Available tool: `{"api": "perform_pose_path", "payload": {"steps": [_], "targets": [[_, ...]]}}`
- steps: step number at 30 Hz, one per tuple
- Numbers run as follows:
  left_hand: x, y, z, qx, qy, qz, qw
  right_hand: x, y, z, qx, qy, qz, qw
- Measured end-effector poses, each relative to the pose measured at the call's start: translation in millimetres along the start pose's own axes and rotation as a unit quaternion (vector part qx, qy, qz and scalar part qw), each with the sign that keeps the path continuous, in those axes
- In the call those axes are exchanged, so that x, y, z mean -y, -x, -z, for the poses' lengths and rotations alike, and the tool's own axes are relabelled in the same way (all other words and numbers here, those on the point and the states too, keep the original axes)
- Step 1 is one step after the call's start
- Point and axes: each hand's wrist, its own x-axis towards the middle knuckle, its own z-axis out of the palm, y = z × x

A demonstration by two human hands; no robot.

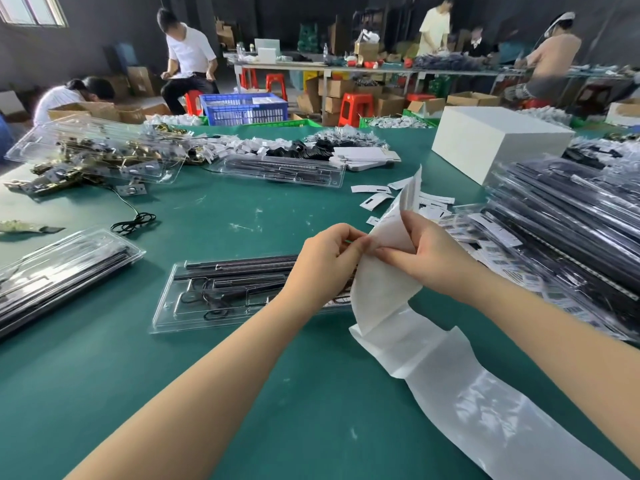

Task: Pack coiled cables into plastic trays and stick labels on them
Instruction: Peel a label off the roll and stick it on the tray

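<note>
Over the tray on the green surface, the left hand and right hand both pinch the label strip between them. The strip trails toward the viewer's right; the tray's long axis runs left-right, cable inside.

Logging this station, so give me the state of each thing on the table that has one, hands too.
Left hand: pinching the label strip.
Right hand: pinching the label strip.
Label strip: held up, bent, tail trailing on table.
Clear tray: packed, lying flat under the hands.
White box: closed.
</note>
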Motion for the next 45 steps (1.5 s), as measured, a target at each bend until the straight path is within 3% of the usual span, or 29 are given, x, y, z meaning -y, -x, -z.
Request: {"api": "perform_pose_path", "payload": {"steps": [3,6,14,22,28,32,35,39,42,45], "targets": [[3.2,-2.0,2.5,0.024,-0.020,-0.003,0.999,0.6,1.6,0.1,0.016,-0.032,-0.010,0.999],[5.2,-0.5,3.1,0.044,0.036,0.023,0.998,0.5,0.8,-0.9,0.005,-0.039,-0.013,0.999],[15.4,4.6,13.0,0.003,0.117,0.076,0.990,-0.4,0.4,-16.1,0.036,-0.087,-0.061,0.994],[25.7,13.1,23.7,0.021,0.206,0.148,0.967,1.8,-7.9,-25.6,0.068,-0.042,-0.061,0.995],[31.8,16.3,28.3,0.024,0.160,0.120,0.979,4.8,-10.3,-34.1,0.074,-0.051,-0.070,0.994],[33.4,19.2,30.7,0.013,0.184,0.110,0.977,11.5,-11.3,-30.0,0.163,-0.088,-0.096,0.978],[33.0,20.5,29.2,-0.008,0.179,0.097,0.979,13.1,-12.9,-30.6,0.193,-0.041,-0.102,0.975],[29.5,20.1,28.5,-0.004,0.141,0.078,0.987,13.1,-15.6,-27.8,0.161,-0.040,-0.117,0.979],[27.1,19.4,26.0,-0.011,0.102,0.046,0.994,9.5,-16.2,-26.5,0.105,0.024,-0.117,0.987],[25.0,15.5,21.7,-0.056,0.097,0.043,0.993,8.8,-13.2,-25.7,0.125,-0.009,-0.129,0.984]]}}
